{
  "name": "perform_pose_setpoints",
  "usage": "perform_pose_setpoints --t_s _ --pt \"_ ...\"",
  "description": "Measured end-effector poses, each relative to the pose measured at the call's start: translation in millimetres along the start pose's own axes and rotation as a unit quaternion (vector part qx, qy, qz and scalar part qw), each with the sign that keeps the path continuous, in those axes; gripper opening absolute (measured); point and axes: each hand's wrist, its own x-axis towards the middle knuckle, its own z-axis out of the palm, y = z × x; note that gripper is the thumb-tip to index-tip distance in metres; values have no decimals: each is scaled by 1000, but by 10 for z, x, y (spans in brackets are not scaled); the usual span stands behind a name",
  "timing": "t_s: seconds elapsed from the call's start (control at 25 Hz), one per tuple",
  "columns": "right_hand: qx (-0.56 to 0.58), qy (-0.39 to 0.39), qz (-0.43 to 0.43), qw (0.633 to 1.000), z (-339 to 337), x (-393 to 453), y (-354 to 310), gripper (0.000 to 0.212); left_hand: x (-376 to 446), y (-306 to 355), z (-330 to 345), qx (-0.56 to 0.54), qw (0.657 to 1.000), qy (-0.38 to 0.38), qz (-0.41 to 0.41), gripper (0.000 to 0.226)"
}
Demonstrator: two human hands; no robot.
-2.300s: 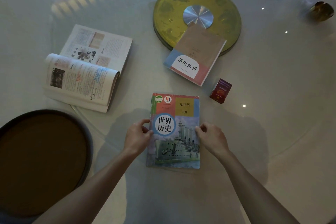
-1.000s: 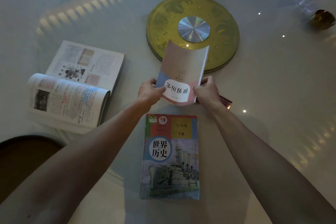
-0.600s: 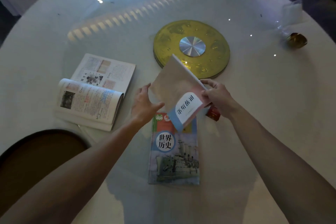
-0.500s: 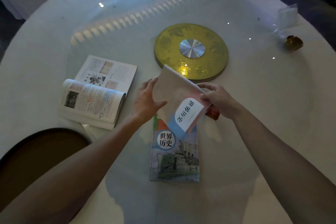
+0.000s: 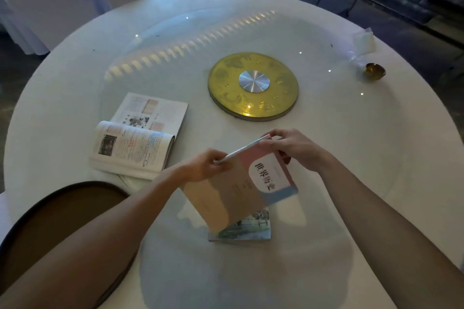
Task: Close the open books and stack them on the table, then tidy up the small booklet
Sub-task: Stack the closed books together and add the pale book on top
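Pink book point(image 5: 241, 190) tilted, top edge pinched between left hand point(image 5: 204, 168) and right hand point(image 5: 295, 149), above ship-cover book point(image 5: 247, 229).

Two hands meeting at mid-table, left hand point(image 5: 204, 167) and right hand point(image 5: 292, 149) gripping the far edge of a closed book point(image 5: 241, 190), held tilted. Directly beneath it, nearer than the hands, a second closed book point(image 5: 247, 229) lying flat on the table point(image 5: 351, 158). Left of the left hand, an open book point(image 5: 138, 137) lying flat. Beyond the hands, a round disc point(image 5: 253, 86) at the table's centre. Far right beyond the right hand, a small bowl point(image 5: 374, 71). Chairs point(image 5: 50, 0) behind the table.
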Motion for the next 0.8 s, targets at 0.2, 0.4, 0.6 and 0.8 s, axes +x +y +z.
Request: perform_pose_setpoints --t_s 0.2,0.4,0.6,0.8 --pt "77 109 22 991 -138 -242 532 62 -230 -111 122 -236 971 27 6 28" --pt "177 -1 122 977 224 -335 950 76 -191 -76 168 -418 907 33 -19 38" --pt "324 52 109 938 580 -320 979 39 -111 -56 352 -461 883 57 -66 37" --pt "227 177 146 946 760 -238 1245 16 -59 -270 805 -376 878 193 -224 31"
